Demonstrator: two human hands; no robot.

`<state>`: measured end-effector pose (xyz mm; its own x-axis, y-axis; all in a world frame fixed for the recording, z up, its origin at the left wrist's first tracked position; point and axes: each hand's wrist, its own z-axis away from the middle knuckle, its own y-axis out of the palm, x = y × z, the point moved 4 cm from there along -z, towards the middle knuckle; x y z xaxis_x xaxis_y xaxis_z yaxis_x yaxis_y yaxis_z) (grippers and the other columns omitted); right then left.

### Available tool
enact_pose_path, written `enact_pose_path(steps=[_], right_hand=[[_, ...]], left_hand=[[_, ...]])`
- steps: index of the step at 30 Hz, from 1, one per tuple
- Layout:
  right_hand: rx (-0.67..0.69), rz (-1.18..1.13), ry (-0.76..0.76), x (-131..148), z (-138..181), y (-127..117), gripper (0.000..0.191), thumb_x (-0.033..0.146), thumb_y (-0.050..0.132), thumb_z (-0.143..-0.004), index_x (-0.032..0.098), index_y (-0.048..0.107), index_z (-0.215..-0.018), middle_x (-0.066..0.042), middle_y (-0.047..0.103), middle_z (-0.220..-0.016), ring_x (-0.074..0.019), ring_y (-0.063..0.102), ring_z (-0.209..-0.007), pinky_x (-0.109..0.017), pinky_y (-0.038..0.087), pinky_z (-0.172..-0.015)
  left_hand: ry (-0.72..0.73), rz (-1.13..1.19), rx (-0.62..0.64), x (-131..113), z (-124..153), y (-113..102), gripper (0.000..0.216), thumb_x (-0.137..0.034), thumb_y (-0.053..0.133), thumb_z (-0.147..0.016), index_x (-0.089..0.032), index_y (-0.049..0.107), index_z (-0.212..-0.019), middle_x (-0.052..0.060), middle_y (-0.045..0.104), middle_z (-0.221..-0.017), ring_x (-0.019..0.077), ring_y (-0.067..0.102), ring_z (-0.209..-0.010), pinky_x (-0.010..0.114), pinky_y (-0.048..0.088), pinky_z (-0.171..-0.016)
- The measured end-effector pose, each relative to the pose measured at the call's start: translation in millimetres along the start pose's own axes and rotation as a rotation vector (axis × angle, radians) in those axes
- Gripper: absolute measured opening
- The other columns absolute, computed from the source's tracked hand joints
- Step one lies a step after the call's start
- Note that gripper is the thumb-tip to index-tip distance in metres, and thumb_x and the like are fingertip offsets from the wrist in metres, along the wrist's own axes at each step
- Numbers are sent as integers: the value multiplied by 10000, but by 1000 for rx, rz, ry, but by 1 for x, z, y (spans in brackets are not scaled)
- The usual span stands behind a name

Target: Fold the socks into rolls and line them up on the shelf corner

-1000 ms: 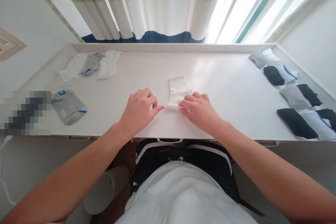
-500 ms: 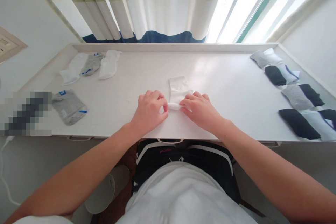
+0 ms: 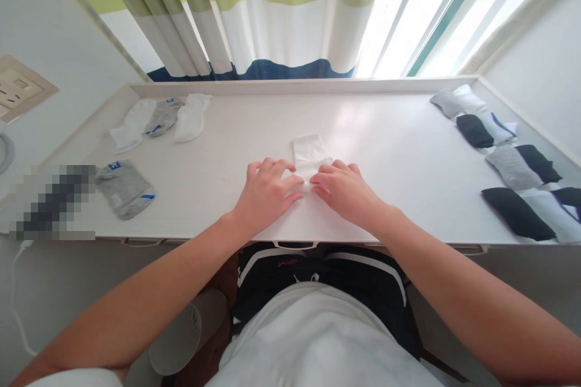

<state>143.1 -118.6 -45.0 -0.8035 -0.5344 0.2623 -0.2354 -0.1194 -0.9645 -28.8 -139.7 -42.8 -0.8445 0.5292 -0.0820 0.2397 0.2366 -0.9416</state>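
A white sock [image 3: 309, 148] lies in the middle of the white desktop, its near end rolled up and its far part flat. At the left end of the roll, my left hand [image 3: 270, 193] has its thumb and forefinger around the fabric, the other fingers raised and spread. My right hand [image 3: 347, 193] grips the right end between thumb and bent fingers. Only a short bit of the roll shows between the two hands; the rest is hidden under my fingers.
At the back left lie white socks [image 3: 193, 118] and a grey sock [image 3: 163, 116], with another grey sock [image 3: 126, 189] nearer. Several folded black, grey and white socks [image 3: 512, 166] line the right side. A raised rim [image 3: 299, 87] borders the desk; a blurred dark object [image 3: 59, 202] sits left.
My left hand has shifted right along the roll, closer to my right hand, and its fingers have spread. My right hand stays nearly in place. The view has tilted slightly.
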Motion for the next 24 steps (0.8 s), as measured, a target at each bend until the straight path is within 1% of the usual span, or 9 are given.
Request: enact_pose_path(steps=[4, 6, 10, 12, 14, 16, 20, 22, 24], right_hand=[[-5, -9, 2, -1, 0, 1, 240, 211, 531, -1034, 220, 769, -1003, -80, 694, -1000, -257, 527, -997, -377, 280, -803], [-13, -14, 5, -2, 1, 1, 236, 214, 541, -1029, 229, 773, -994, -80, 687, -1015, -254, 526, -993, -375, 284, -798], [-74, 9, 16, -5, 6, 2, 217, 238, 562, -1017, 241, 777, -980, -90, 666, -1111, -254, 528, -999, -381, 295, -809], [-110, 28, 13, -5, 10, 3, 191, 223, 579, -1003, 245, 758, -1063, -87, 679, -1115, -257, 534, -1003, -388, 299, -827], [-153, 40, 8, -6, 14, 4, 231, 197, 596, -985, 236, 712, -1181, -83, 705, -1112, -264, 541, -1010, -394, 299, -847], [-196, 47, 4, -6, 18, 6, 275, 176, 606, -974, 222, 672, -1236, -78, 726, -1119, -267, 543, -1018, -396, 293, -860], [-208, 67, -23, -6, 22, 8, 145, 166, 592, -981, 226, 700, -1057, -60, 741, -1026, -255, 530, -975, -390, 277, -843], [-190, 68, -31, -5, 22, 9, 148, 182, 573, -999, 229, 713, -982, -58, 735, -977, -252, 523, -958, -390, 274, -841], [-173, 57, -23, -5, 21, 8, 180, 195, 553, -1017, 225, 728, -986, -62, 735, -973, -252, 524, -958, -392, 276, -849]], left_hand=[[16, -15, 30, -4, -12, 7, 97, -282, 689, -944, -248, 774, -976, 85, 690, -1197, 290, 548, -1106, 488, 356, -959], [17, -11, 42, -5, -16, 9, 114, -261, 665, -955, -237, 773, -932, 89, 694, -1151, 290, 548, -1089, 484, 356, -948], [5, 23, 93, -4, -18, 14, 153, -242, 622, -980, -226, 772, -956, 92, 683, -1117, 283, 547, -1073, 463, 370, -914], [-7, 33, 118, -3, -19, 16, 163, -235, 606, -989, -222, 767, -970, 93, 676, -1114, 283, 544, -1079, 457, 375, -902], [-15, 34, 129, -3, -21, 16, 171, -222, 591, -994, -217, 760, -967, 96, 674, -1113, 286, 542, -1086, 457, 378, -898], [-17, 27, 143, -5, -23, 15, 187, -203, 571, -1000, -209, 752, -954, 103, 675, -1117, 290, 542, -1090, 456, 380, -892], [-18, -21, 196, -9, -24, 13, 210, -199, 545, -1013, -185, 741, -941, 125, 680, -1144, 306, 547, -1095, 458, 386, -865], [-14, -51, 201, -11, -23, 12, 211, -213, 545, -1018, -180, 737, -937, 132, 685, -1146, 308, 552, -1083, 460, 385, -861], [-8, -79, 187, -13, -21, 10, 210, -233, 554, -1019, -177, 735, -928, 137, 691, -1133, 309, 556, -1070, 467, 381, -870]])
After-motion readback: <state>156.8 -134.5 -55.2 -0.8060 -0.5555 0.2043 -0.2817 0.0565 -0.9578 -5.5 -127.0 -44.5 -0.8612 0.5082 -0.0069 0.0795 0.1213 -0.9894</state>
